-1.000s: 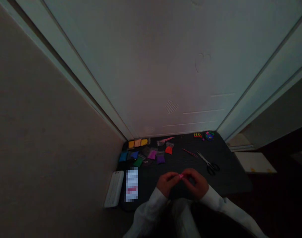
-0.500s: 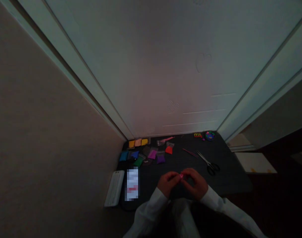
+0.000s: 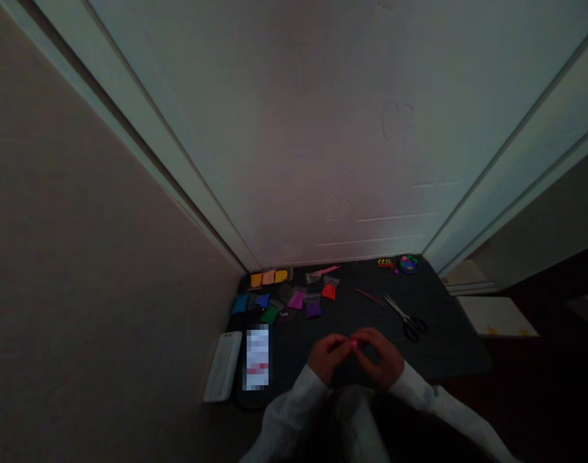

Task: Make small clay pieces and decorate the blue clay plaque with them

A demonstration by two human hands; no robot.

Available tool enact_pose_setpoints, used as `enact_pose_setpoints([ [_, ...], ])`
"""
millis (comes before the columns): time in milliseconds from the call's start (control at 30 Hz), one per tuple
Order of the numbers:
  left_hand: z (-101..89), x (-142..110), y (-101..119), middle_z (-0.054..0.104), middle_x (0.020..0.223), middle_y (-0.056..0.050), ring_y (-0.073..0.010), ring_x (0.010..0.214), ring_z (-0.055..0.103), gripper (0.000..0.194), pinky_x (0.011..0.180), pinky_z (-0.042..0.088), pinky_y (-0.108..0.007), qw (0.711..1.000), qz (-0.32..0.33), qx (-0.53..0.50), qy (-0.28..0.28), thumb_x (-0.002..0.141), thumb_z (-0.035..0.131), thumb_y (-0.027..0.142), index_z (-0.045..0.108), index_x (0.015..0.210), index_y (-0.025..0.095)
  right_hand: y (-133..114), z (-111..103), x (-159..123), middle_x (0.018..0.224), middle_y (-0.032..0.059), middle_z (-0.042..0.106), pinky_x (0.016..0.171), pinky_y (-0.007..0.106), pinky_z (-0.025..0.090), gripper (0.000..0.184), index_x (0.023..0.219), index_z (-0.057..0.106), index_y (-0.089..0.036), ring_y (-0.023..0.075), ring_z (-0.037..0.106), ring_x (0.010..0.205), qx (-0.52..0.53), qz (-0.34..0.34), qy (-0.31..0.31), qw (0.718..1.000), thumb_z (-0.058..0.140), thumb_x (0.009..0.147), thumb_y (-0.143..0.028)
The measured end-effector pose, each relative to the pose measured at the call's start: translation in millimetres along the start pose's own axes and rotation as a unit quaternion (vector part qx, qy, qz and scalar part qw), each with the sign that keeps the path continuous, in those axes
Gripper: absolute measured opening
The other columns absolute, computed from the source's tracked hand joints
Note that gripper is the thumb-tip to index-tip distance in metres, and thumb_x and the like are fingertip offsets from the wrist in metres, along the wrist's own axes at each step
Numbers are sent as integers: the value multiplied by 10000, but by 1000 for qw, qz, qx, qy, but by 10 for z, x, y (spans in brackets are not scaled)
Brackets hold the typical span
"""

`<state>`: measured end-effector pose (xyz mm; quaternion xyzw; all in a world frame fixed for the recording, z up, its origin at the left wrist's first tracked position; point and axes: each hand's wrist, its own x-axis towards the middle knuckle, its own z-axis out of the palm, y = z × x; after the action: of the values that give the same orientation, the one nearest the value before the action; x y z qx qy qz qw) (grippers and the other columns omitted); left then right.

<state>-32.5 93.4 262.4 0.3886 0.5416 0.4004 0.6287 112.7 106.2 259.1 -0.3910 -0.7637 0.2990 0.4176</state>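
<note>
Between my fingertips is a small pink lump that looks like modelling clay, mostly covered by the fingers. My left hand pinches it from the left, thumb and forefinger closed together. From the other side my right hand grips the same lump with bent fingers. Both hands are over the near part of the dark table. Scissors with black handles lie beyond my right hand, beside a thin pink stick-like tool. A purple packet rests beyond my left hand.
Several small bags of coloured material, including a red packet and a green packet, lie at the back left. A lit, blurred screen and a white long object are at the left. A colourful round dish stands at the back right.
My fingers have shifted slightly around the pink lump, and less of it shows now. Everything on the table stays in place.
</note>
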Motion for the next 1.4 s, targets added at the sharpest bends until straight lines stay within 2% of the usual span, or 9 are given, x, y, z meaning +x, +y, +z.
enact_pose_setpoints([
  [900,19,7,-73,570,609,-13,-114,587,474,304,589,360,-240,1000,3,4,-12,633,606,408,637,713,116,46,6,-52,738,47,606,644,272,473,113,800,545,-185,143,569,694,-9,33,1,999,458,735,-153],
  [1200,25,-11,-34,558,581,0,-114,563,463,301,569,345,-239,1000,6,7,-2,641,581,421,628,670,126,49,17,-95,725,43,586,632,274,471,101,845,519,-178,134,564,667,16,97,-4,995,483,763,-225],
  [1400,12,-14,-44,525,535,15,-103,531,445,294,543,335,-231,1000,20,5,13,655,561,420,596,615,131,77,21,-99,697,26,588,626,263,486,125,790,506,-185,129,583,654,57,144,-18,988,503,765,-306],
])
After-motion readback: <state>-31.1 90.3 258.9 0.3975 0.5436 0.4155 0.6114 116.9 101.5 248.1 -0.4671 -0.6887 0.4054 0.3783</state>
